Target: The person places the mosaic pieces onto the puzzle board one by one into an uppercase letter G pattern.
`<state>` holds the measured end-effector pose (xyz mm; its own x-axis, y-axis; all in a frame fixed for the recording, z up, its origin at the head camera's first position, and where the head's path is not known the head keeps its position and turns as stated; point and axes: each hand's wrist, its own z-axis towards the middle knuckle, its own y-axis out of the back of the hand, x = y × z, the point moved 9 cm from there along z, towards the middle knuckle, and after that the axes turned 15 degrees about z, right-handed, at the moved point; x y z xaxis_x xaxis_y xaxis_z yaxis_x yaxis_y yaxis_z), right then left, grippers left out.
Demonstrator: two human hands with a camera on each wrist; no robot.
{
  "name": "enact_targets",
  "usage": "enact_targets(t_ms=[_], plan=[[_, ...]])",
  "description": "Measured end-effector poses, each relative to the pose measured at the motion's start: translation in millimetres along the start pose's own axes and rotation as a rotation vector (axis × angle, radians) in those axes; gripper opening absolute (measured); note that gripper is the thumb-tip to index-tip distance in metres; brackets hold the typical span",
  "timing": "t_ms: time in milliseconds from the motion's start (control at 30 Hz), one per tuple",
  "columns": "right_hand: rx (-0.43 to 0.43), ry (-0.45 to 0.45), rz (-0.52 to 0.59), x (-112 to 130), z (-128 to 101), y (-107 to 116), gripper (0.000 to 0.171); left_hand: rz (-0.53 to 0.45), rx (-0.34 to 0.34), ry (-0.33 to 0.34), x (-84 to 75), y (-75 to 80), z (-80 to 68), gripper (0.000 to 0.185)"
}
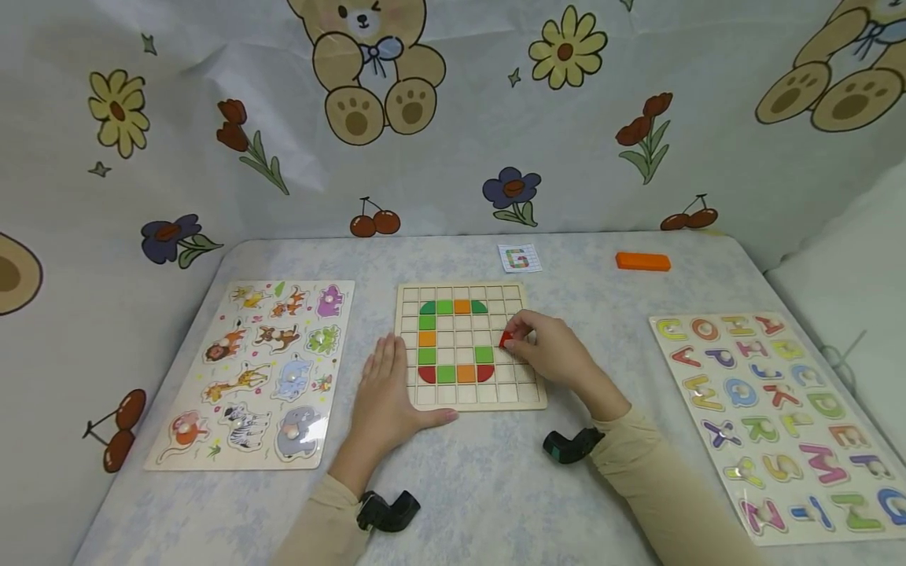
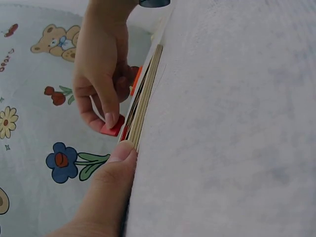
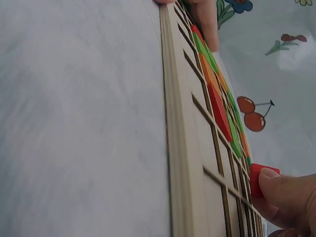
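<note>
**A:** Right, what've I got on the head cam?

**B:** Whole table. Wooden grid board [image 1: 470, 347] in the middle, coloured tiles on it forming a G. Animal puzzle [image 1: 258, 373] to its left, alphabet puzzle [image 1: 775, 417] off to the right. At the far edge, a small G card [image 1: 519, 258] and an orange block [image 1: 642, 262]. Wrist cams show none of that, only the board edge-on, v. close.

**A:** And what do the wrist cams add?

**B:** Left wrist cam gives the board's layered side [image 2: 143, 96] and the left thumb pressed against its edge. Right wrist cam looks along the grid slats [image 3: 207, 148], w/ the red, green and orange tiles seen flat in their cells.

**A:** Right hand?

**B:** Right hand [image 1: 555, 354] is over the board's right part, thumb and fingers curled, pinching a red tile [image 1: 506, 339]. Tile sits at the grid just above the green one at the G's right side. Can't tell if it's seated in a cell or just above it.

**A:** Left hand?

**B:** Left hand [image 1: 385, 389] lies flat, fingers straight, on the table at the board's left edge, thumb touching the board's near-left corner. Grips nothing.
</note>
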<state>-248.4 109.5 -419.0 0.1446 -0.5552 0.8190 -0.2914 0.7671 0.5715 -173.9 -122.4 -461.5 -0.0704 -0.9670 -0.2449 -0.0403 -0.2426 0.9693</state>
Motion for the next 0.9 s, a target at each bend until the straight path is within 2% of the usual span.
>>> enact_targets(t_ms=[200,400,700,900], plan=[[0.020,0.030,0.024,17,12,-19,0.008,0.002,-0.001,0.001,-0.6,-0.4,-0.2,0.147],[0.041,0.019,0.009,18,20,-29,0.008,0.010,0.027,0.000,-0.8,-0.5,-0.5,0.148],[0.038,0.025,-0.046,18,21,-31,0.014,0.016,0.010,0.003,0.1,-1.3,1.0,0.147],[0.055,-0.012,-0.058,14,20,-31,0.018,0.017,0.010,0.005,-0.9,-0.8,1.1,0.147]])
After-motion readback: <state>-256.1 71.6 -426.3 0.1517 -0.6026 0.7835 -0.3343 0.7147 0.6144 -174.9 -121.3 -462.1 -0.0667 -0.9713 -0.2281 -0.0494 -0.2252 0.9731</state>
